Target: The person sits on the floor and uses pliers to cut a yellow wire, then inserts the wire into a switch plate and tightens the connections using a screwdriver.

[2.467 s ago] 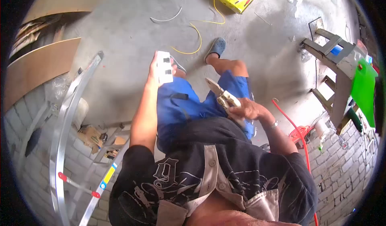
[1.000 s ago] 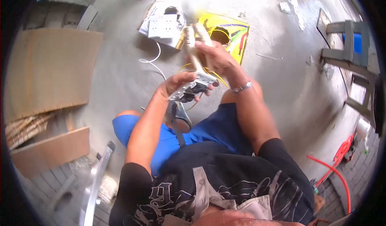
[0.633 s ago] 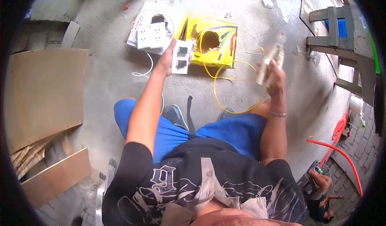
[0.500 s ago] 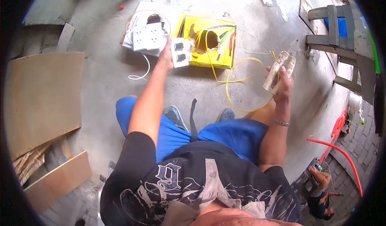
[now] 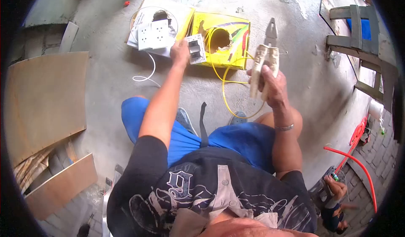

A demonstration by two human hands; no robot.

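Observation:
My left hand point(image 5: 180, 52) is closed on the edge of a white wall switch plate point(image 5: 195, 49) with two dark openings or rockers, held in front of the boxes. In my right hand point(image 5: 273, 85) is a pair of pliers point(image 5: 271, 32) with cream handles, jaws pointing away from me. Yellow wire point(image 5: 223, 97) comes out of the hole in the yellow box point(image 5: 240, 55) and loops toward my right hand. White socket plates point(image 5: 160, 33) lie on the white box point(image 5: 145, 7) just beyond my left hand.
White wire point(image 5: 145, 78) curls on the concrete floor. Wooden frames point(image 5: 358, 43) stand at right, boards point(image 5: 46, 106) at left. Red tubing point(image 5: 358, 163) lies lower right, near another person point(image 5: 333, 211). My feet in clogs point(image 5: 239, 118) are below the boxes.
My right hand has moved left with the pliers, whose jaws now show. My left hand has shifted slightly up and right, and the switch plate is turned a little.

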